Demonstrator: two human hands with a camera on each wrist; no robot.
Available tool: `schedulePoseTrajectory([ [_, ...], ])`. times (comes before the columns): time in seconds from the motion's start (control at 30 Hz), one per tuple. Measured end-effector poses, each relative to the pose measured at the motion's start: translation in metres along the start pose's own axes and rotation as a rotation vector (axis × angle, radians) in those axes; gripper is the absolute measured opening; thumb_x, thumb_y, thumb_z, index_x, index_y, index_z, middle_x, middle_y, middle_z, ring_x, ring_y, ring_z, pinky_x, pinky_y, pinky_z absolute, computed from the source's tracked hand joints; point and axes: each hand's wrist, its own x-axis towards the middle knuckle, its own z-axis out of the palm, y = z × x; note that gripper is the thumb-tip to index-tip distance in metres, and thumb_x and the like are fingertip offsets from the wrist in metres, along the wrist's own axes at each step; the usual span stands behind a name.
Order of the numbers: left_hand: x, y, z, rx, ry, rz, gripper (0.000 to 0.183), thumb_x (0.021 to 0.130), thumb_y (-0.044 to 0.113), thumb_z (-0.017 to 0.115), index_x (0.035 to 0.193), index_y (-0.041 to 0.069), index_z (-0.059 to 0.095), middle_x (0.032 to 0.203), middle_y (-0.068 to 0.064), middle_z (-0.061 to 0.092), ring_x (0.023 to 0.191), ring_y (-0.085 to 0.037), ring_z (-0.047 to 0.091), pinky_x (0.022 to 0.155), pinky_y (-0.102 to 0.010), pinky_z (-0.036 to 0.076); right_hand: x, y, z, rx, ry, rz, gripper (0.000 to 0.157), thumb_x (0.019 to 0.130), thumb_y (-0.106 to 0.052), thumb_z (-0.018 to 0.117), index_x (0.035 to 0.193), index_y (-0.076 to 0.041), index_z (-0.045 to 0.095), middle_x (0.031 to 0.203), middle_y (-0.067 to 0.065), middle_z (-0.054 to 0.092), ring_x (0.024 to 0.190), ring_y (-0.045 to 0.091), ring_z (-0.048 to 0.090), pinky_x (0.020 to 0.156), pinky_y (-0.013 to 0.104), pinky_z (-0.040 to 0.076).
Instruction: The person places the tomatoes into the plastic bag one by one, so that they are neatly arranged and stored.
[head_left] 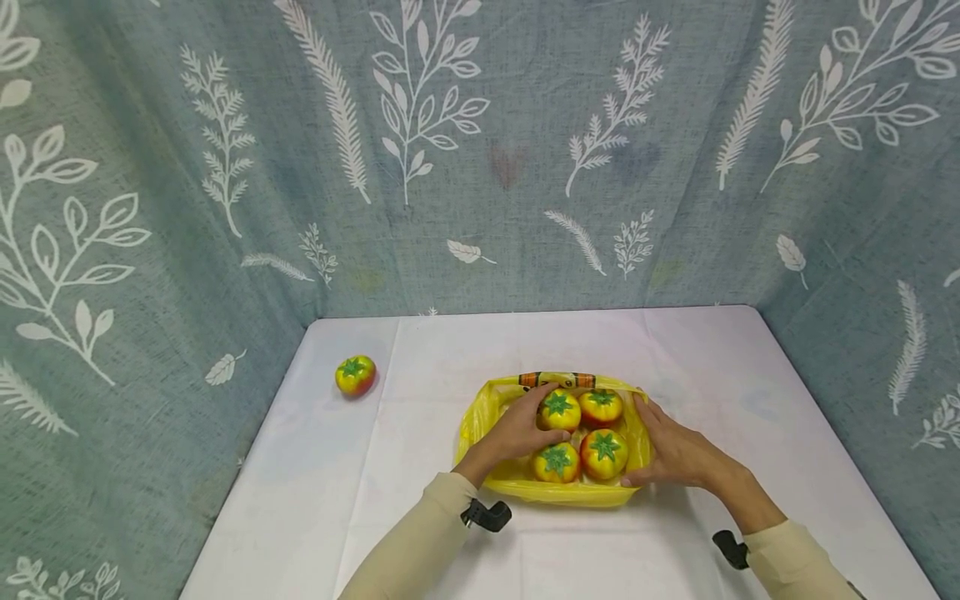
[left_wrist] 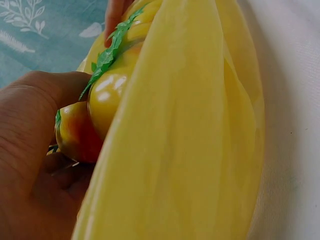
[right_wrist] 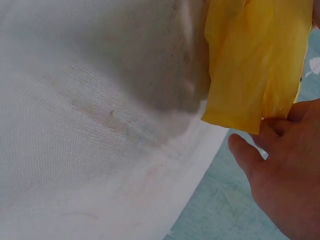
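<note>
A yellow plastic bag (head_left: 555,495) lies mouth up on the white table, with several red-and-yellow tomatoes (head_left: 603,454) inside it, green leafy tops showing. My left hand (head_left: 510,432) reaches in over the bag's left rim. Its thumb and index finger lie around the back-left tomato (head_left: 559,410); in the left wrist view the thumb rests by a green top and a tomato (left_wrist: 107,97) sits within the hand. From outside, my right hand (head_left: 678,450) spans the bag's right end, fingers and thumb spread along the rim. Its fingertips are partly hidden behind the bag in the right wrist view.
Another tomato (head_left: 356,376) sits by itself near the table's back left corner. The white tabletop (head_left: 450,350) is bordered at the back and both sides by a grey-green curtain (head_left: 480,208) with white leaf prints.
</note>
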Motion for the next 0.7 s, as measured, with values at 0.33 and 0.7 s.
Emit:
schedulePoseTrajectory([
  [0.33, 0.003, 0.000, -0.001, -0.002, -0.007, 0.000, 0.085, 0.090, 0.040, 0.077, 0.159, 0.017, 0.032, 0.156, -0.010, 0.041, 0.136, -0.028, 0.047, 0.110, -0.046, 0.043, 0.004, -0.001, -0.004, 0.026, -0.042, 0.022, 0.144, 0.063, -0.063, 0.089, 0.160, 0.002, 0.004, 0.161, 0.035, 0.013, 0.138, 0.057, 0.033, 0.103, 0.074, 0.034],
  [0.7, 0.006, -0.001, 0.001, -0.005, -0.022, -0.005, 0.084, 0.091, 0.037, 0.077, 0.158, 0.016, 0.033, 0.155, -0.008, 0.042, 0.134, -0.025, 0.049, 0.110, -0.042, 0.043, 0.009, -0.004, -0.012, 0.041, -0.088, 0.030, 0.147, 0.062, -0.059, 0.091, 0.159, 0.005, 0.001, 0.160, 0.038, 0.011, 0.138, 0.060, 0.031, 0.103, 0.075, 0.032],
])
